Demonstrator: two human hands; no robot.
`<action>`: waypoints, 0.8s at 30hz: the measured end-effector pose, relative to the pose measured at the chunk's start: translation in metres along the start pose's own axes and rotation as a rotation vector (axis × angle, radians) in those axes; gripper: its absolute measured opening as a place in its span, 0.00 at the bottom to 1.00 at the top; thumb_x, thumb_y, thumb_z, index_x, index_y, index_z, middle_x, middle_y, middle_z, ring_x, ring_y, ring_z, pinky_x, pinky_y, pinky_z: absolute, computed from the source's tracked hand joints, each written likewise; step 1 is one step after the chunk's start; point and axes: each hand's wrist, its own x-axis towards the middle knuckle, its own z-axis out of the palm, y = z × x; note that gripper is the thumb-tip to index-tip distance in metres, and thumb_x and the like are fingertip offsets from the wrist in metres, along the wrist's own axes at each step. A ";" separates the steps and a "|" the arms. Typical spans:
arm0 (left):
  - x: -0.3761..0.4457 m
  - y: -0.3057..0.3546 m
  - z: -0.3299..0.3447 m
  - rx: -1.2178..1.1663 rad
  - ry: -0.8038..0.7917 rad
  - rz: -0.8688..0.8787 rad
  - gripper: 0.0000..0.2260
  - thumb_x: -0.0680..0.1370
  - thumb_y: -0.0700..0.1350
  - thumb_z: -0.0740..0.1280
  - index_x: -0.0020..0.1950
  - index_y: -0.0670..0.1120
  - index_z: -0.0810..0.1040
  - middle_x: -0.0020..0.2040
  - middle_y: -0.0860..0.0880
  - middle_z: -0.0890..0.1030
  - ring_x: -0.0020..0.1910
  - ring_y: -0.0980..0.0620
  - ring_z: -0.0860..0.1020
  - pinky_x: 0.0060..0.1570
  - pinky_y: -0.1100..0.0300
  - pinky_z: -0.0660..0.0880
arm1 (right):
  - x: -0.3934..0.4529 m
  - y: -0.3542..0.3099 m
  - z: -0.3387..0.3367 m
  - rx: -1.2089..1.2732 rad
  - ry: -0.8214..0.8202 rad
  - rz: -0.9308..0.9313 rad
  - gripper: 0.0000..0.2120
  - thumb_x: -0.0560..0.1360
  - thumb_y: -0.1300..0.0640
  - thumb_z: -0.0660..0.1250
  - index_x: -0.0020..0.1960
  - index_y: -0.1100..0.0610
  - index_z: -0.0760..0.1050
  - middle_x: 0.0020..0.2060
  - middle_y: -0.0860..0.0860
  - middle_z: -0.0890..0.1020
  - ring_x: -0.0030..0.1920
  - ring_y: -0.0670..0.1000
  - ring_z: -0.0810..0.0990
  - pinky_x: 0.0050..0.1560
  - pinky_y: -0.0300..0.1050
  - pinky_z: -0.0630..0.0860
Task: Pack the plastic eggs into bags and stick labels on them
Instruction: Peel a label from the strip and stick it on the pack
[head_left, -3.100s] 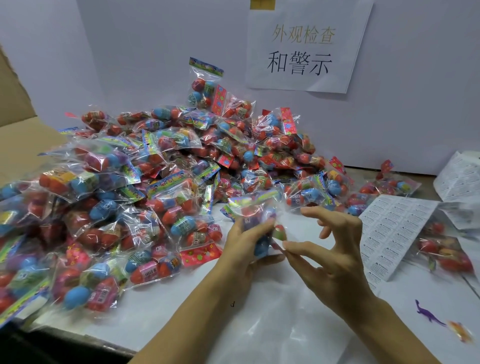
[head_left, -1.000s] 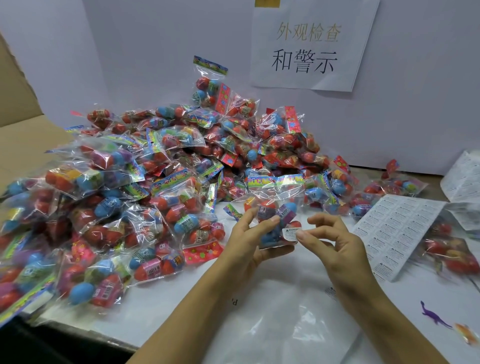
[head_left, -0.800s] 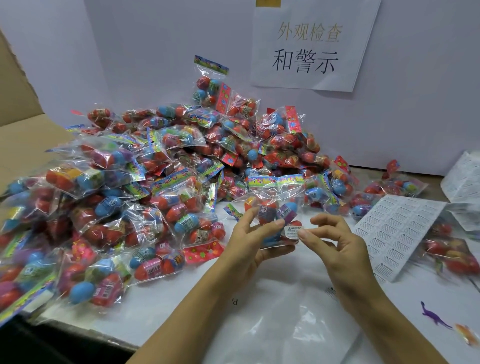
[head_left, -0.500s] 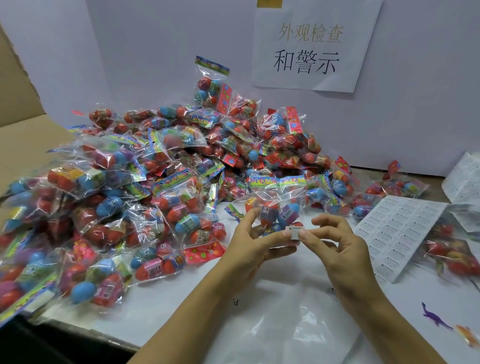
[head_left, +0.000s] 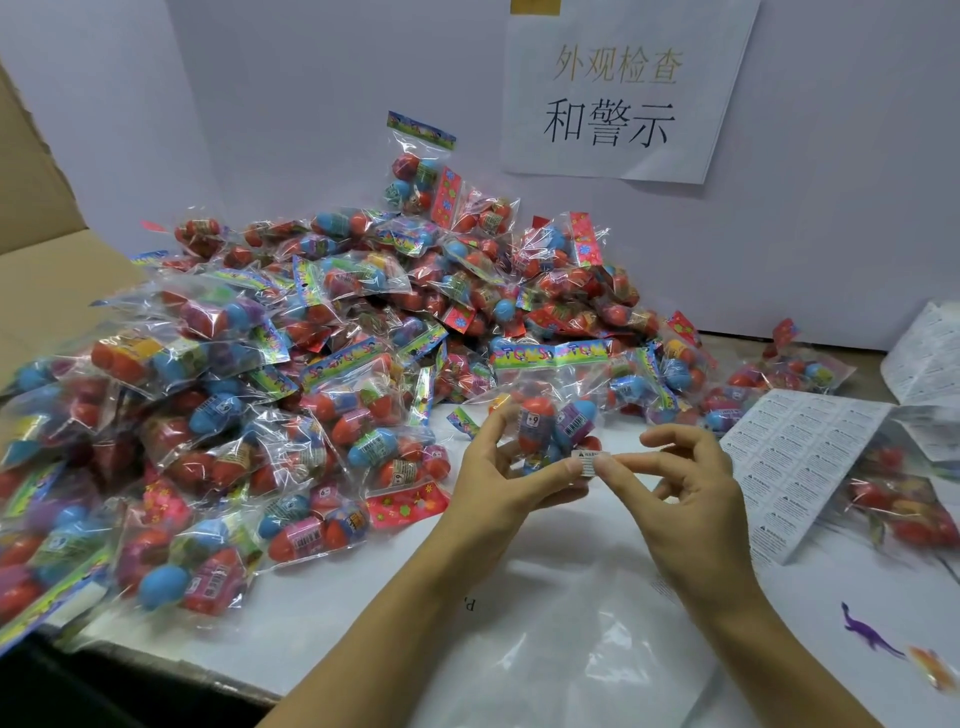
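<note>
Head view. The left hand (head_left: 511, 480) holds a clear bag of plastic eggs (head_left: 553, 415) upright above the tabletop (head_left: 322, 618); its grip is closed on the bag's lower part, thumb in front and fingers behind. The bag has a printed header strip across its top and shows a red egg and a blue egg inside.

The right hand (head_left: 691, 499) pinches a small white warning label (head_left: 588, 461) between thumb and forefinger, its other fingers curled loosely above. The label sits at the lower front of the held bag, touching the left thumb tip; whether it already adheres to the film cannot be told from this angle.

A large heap of filled bags (head_left: 291, 374) covers the left and rear of the tabletop, against a white wall. A sheet of labels (head_left: 795, 467) lies flat just to the right of the right hand. A paper sign (head_left: 623, 88) with printed characters hangs on the wall. A purple toy dinosaur (head_left: 862, 631) lies at the lower right.
</note>
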 end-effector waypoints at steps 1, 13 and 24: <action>0.000 0.000 -0.001 -0.008 0.009 0.000 0.33 0.70 0.37 0.80 0.71 0.48 0.72 0.60 0.37 0.83 0.54 0.36 0.85 0.52 0.48 0.83 | 0.000 0.000 0.000 -0.008 0.023 -0.021 0.07 0.66 0.43 0.74 0.43 0.39 0.81 0.50 0.37 0.74 0.51 0.50 0.76 0.42 0.33 0.73; 0.001 0.000 -0.002 -0.051 -0.016 -0.017 0.34 0.71 0.37 0.79 0.72 0.52 0.70 0.58 0.38 0.84 0.55 0.35 0.84 0.51 0.49 0.83 | -0.001 0.004 0.003 0.083 -0.018 0.023 0.07 0.68 0.44 0.73 0.42 0.46 0.84 0.48 0.39 0.77 0.52 0.47 0.79 0.43 0.34 0.74; -0.002 0.003 0.001 -0.021 -0.051 -0.010 0.29 0.68 0.44 0.83 0.64 0.58 0.77 0.57 0.40 0.85 0.55 0.37 0.85 0.52 0.48 0.83 | -0.002 0.000 0.003 0.149 -0.018 0.071 0.08 0.68 0.42 0.73 0.41 0.46 0.84 0.49 0.41 0.77 0.52 0.48 0.80 0.45 0.45 0.76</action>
